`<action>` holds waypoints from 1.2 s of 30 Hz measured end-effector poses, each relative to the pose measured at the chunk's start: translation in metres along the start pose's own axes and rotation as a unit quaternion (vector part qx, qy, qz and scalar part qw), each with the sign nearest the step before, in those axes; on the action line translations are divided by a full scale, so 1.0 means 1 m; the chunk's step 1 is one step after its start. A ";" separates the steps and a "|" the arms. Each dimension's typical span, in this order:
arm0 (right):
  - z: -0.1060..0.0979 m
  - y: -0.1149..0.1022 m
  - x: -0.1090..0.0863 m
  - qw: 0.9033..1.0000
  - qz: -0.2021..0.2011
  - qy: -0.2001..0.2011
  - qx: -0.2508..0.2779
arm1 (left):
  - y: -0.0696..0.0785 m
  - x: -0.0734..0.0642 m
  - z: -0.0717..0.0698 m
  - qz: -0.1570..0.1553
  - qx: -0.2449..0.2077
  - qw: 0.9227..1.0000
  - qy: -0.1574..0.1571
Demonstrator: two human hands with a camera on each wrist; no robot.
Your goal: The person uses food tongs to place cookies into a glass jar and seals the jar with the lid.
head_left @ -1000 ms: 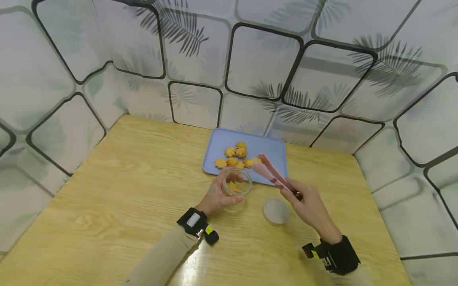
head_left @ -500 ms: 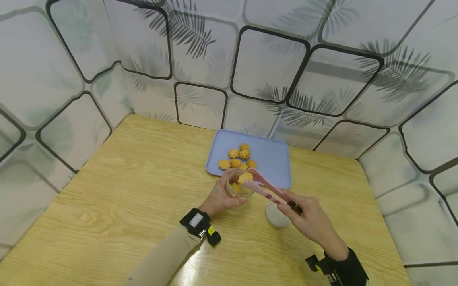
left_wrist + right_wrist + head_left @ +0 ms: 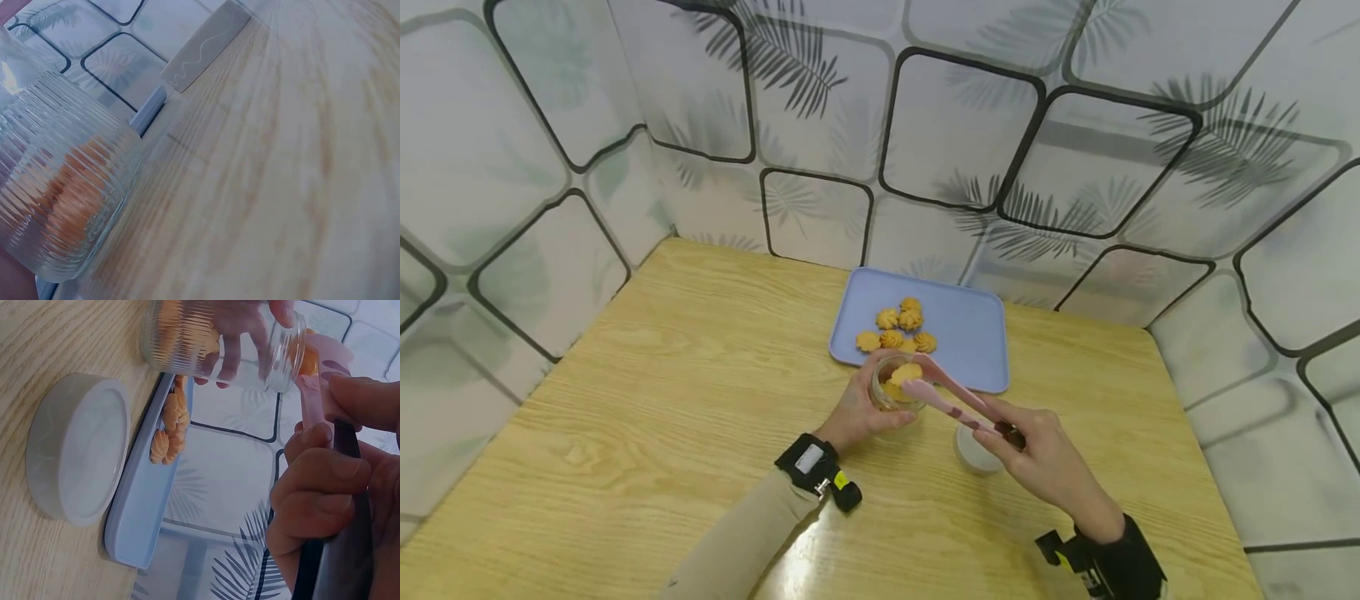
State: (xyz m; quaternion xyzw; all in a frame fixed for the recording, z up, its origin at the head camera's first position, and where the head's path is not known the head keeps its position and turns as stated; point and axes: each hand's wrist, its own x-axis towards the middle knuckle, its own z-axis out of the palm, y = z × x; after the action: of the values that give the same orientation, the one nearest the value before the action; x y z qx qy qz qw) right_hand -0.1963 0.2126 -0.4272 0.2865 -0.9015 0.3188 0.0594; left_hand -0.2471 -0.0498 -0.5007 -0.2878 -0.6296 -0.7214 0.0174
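My left hand (image 3: 859,408) grips a clear ribbed glass jar (image 3: 69,175) that stands on the table. Cookies (image 3: 172,331) lie in the lower part of the jar. My right hand (image 3: 1047,454) holds pink tongs (image 3: 951,400) with a dark handle section (image 3: 350,531). Between the tongs' tips a golden piped cookie (image 3: 907,374) is pinched right at the jar's mouth. Behind the jar, several more cookies (image 3: 911,319) sit on the left half of a blue tray (image 3: 966,333).
A round whitish lid (image 3: 81,450) lies on the wooden table (image 3: 700,358), right of the jar and in front of the tray. A patterned curtain (image 3: 820,100) hangs behind the table and along both sides.
The right hand has carried the cookie in the tongs from over the tray leftward and down to the jar's mouth. My left hand keeps its grip on the jar.
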 end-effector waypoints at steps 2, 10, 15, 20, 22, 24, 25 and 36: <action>0.000 0.000 0.001 1.000 0.001 -0.003 0.000 | 0.000 0.001 0.000 0.003 -0.001 1.000 -0.001; -0.002 -0.001 0.000 1.000 0.014 -0.020 0.004 | 0.000 0.000 -0.001 0.010 0.000 1.000 -0.002; -0.002 -0.003 0.000 1.000 0.011 -0.020 0.001 | -0.001 -0.001 -0.001 0.005 -0.010 1.000 -0.002; -0.003 -0.005 0.000 1.000 0.010 -0.021 0.000 | 0.001 0.000 0.000 0.002 -0.012 1.000 -0.004; -0.002 -0.004 0.000 1.000 0.011 -0.015 0.005 | 0.002 0.000 0.000 0.000 -0.011 1.000 -0.005; -0.003 -0.001 0.000 1.000 0.014 -0.005 0.017 | 0.002 0.000 0.000 -0.002 -0.011 1.000 -0.007; -0.003 0.000 0.001 0.999 0.019 0.001 0.026 | 0.001 0.000 -0.001 -0.002 -0.013 1.000 -0.011; 0.003 0.041 0.035 0.995 0.087 0.025 -0.041 | 0.002 0.004 -0.001 0.000 0.020 1.000 -0.011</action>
State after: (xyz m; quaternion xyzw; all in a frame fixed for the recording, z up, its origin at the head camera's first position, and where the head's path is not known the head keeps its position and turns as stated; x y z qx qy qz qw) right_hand -0.2481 0.2202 -0.4415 0.1966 -0.9335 0.2926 0.0660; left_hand -0.2497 -0.0502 -0.4972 -0.2952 -0.6443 -0.7053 0.0163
